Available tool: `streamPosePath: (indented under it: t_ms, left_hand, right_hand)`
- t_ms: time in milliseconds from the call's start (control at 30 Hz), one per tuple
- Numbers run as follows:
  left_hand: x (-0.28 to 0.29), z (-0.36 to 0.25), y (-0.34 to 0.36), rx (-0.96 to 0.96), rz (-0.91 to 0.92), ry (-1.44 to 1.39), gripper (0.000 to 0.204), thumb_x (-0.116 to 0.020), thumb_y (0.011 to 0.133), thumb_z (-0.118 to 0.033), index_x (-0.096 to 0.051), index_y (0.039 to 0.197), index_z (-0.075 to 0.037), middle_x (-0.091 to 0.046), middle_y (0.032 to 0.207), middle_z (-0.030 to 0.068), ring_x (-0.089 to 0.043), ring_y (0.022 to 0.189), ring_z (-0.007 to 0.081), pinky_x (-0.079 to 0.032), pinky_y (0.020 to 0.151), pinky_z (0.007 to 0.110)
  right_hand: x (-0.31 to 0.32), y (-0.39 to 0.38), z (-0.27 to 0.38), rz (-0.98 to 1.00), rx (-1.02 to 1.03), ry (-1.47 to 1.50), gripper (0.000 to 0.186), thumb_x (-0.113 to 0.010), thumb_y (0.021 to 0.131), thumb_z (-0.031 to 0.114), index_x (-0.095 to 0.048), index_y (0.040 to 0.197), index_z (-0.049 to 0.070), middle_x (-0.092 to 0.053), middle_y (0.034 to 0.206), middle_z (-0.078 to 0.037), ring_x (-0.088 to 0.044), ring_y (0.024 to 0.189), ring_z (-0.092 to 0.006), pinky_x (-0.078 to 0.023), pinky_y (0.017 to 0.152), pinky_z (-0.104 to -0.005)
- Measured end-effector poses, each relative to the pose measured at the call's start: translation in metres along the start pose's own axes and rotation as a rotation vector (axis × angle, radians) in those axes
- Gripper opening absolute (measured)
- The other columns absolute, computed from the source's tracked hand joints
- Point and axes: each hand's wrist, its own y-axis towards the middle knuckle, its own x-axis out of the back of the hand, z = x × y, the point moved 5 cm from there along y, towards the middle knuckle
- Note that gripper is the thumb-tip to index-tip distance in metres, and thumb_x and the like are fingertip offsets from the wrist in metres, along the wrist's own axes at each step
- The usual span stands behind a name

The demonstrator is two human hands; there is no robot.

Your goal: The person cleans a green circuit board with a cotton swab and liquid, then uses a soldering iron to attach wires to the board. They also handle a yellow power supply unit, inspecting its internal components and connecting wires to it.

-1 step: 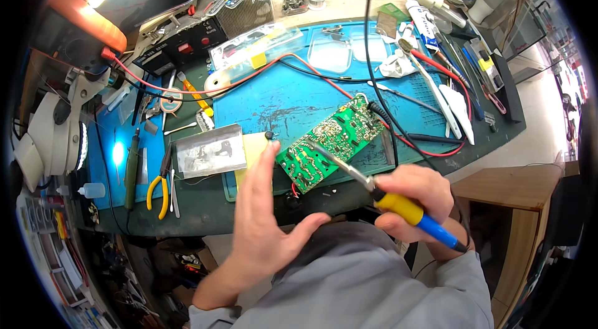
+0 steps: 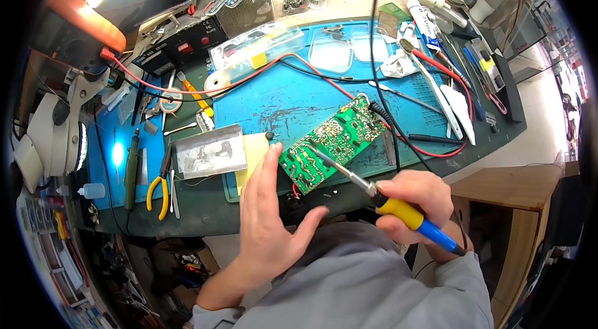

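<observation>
A long green circuit board point(image 2: 333, 136) lies aslant on the blue work mat point(image 2: 249, 108), its solder side up. My right hand point(image 2: 420, 201) is closed around the yellow and blue handle of a soldering iron point(image 2: 402, 211). Its metal shaft slants up and left, and the tip is over the board's left half; whether it touches the solder cannot be told. My left hand point(image 2: 268, 217) is open beside the board's left end, fingers stretched out and thumb spread. The fingertips are close to the board's corner and a small black part point(image 2: 270, 135); contact there is unclear.
Left of the board are a metal tray point(image 2: 210, 151) on yellow paper, yellow-handled pliers point(image 2: 158, 195) and a green pen-shaped tool point(image 2: 132, 170). Red and black leads point(image 2: 249, 72) cross the mat. Behind are clear plastic boxes point(image 2: 330, 52); tweezers and brushes lie at right. A black cable point(image 2: 372, 36) hangs in front.
My left hand has shifted slightly to the right. The iron and the board's left end have moved very slightly. The hanging cable has swung a little to the right.
</observation>
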Motion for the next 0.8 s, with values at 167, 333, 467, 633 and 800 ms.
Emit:
streamPosePath:
  t_ms: [167,333,467,633,800]
  left_hand:
    - [-0.018,-0.002,0.0,0.058,-0.191,0.002,0.095,-0.081,0.075,-0.001,-0.031,0.155,0.001,-0.058,0.14,0.0185,-0.058,0.124,0.0292,-0.044,0.102,0.041]
    - [-0.026,-0.01,0.003,0.05,-0.246,0.017,0.093,-0.083,0.072,-0.001,-0.036,0.152,0.003,-0.06,0.133,0.0173,-0.059,0.119,0.0291,-0.044,0.099,0.041]
    - [-0.025,-0.007,0.001,0.089,-0.25,-0.01,0.093,-0.085,0.068,-0.001,-0.039,0.148,0.007,-0.061,0.126,0.0185,-0.058,0.115,0.0323,-0.042,0.101,0.044]
    - [-0.024,-0.008,0.003,0.112,-0.206,0.019,0.095,-0.086,0.069,-0.001,-0.035,0.15,0.006,-0.059,0.124,0.0189,-0.055,0.114,0.0328,-0.041,0.101,0.045]
    - [-0.025,-0.008,0.003,0.099,-0.219,0.033,0.095,-0.086,0.069,0.0,-0.036,0.149,0.007,-0.059,0.123,0.019,-0.055,0.113,0.0332,-0.041,0.099,0.044]
  right_hand:
    - [0.003,-0.007,0.002,-0.137,0.217,-0.048,0.034,-0.073,0.092,0.032,-0.074,0.102,-0.001,-0.063,0.063,-0.001,-0.053,0.045,-0.0123,-0.037,0.041,-0.0257]
    - [0.001,-0.017,-0.005,-0.276,0.171,0.017,0.029,-0.066,0.095,0.028,-0.071,0.091,0.0,-0.058,0.061,0.0,-0.044,0.043,-0.011,-0.03,0.039,-0.0263]
    - [0.003,-0.026,-0.015,-0.275,0.185,0.117,0.029,-0.063,0.095,0.028,-0.069,0.088,0.001,-0.057,0.06,0.0,-0.043,0.042,-0.0114,-0.029,0.039,-0.0274]
    - [0.001,-0.033,-0.016,-0.302,0.223,0.109,0.033,-0.058,0.098,0.031,-0.07,0.091,0.001,-0.058,0.062,0.001,-0.046,0.045,-0.0116,-0.032,0.041,-0.0262]
    - [-0.002,-0.031,-0.013,-0.254,0.221,0.046,0.031,-0.058,0.098,0.03,-0.071,0.093,0.002,-0.058,0.063,0.001,-0.047,0.046,-0.0119,-0.034,0.041,-0.0266]
